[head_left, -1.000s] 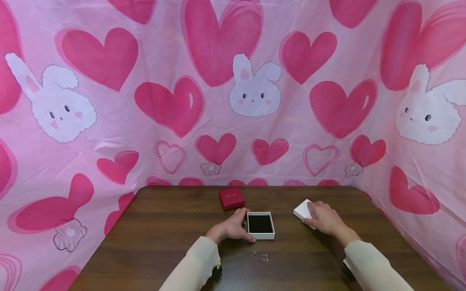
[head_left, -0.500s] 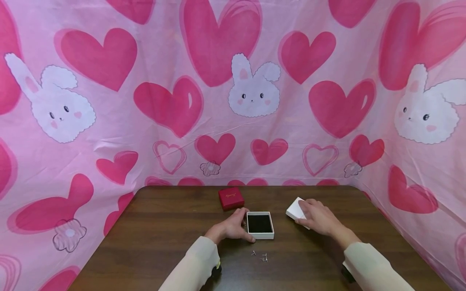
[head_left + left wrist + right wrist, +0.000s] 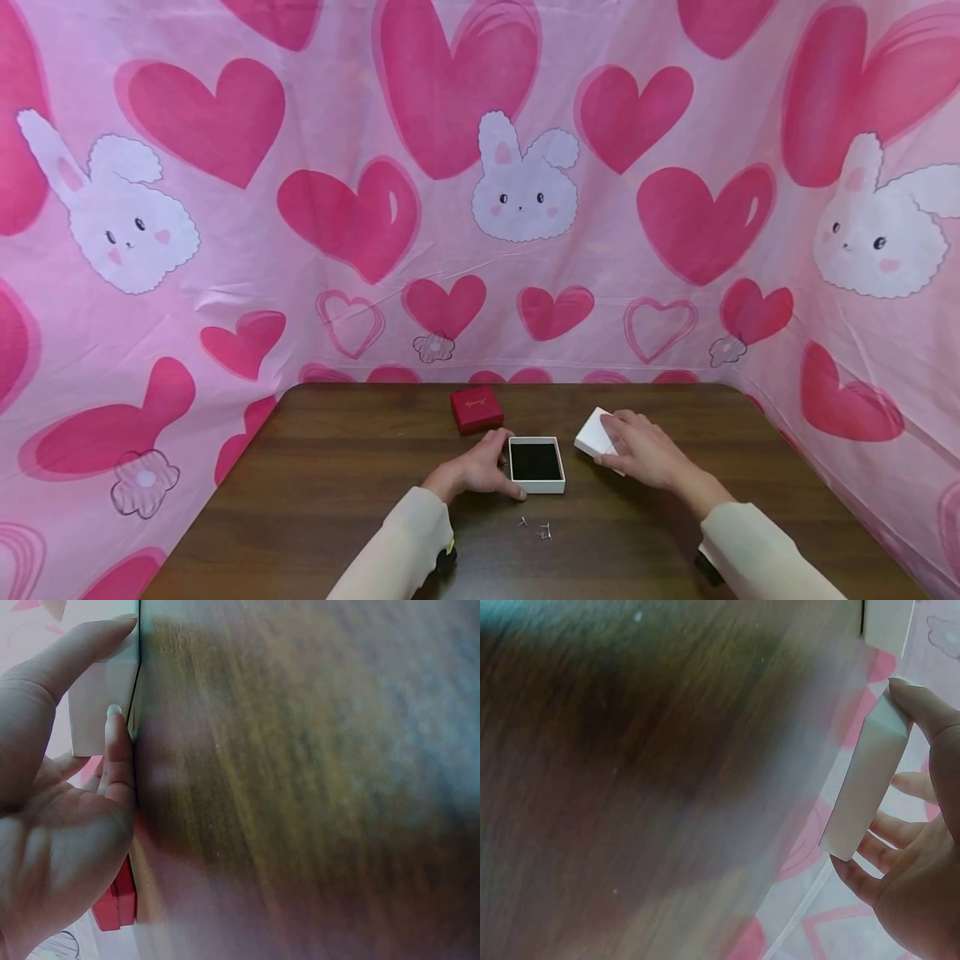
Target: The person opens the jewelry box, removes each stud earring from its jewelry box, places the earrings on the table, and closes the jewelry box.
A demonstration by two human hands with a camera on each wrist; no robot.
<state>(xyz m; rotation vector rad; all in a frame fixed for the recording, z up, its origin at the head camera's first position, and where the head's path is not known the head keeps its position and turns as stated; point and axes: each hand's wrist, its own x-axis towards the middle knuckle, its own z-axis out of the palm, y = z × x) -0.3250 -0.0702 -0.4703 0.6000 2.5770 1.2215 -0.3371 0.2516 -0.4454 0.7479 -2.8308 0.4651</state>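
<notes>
My left hand (image 3: 477, 468) holds a square white box base (image 3: 537, 490) by its left side, thumb at the near corner and fingers toward the back. Its open top shows a black insert (image 3: 536, 460). In the left wrist view, the thumb and fingers lie along the white wall (image 3: 94, 705). To the right, my right hand (image 3: 647, 448) grips a white box lid (image 3: 596, 433) between thumb and fingers. The right wrist view shows this lid (image 3: 866, 780) raised off the table and tilted. Several small silvery pieces with thin stems (image 3: 546, 532) lie in front of the base, too small to identify.
A small red box (image 3: 477, 409) with gold lettering sits behind the left hand on the brown wooden table (image 3: 337, 483). A pink cloth (image 3: 465, 250) printed with hearts and rabbits hangs behind the table and along both sides.
My right hand has carried the white lid leftward, closer to the base. The left hand, the base, the red box and the silvery pieces have stayed put.
</notes>
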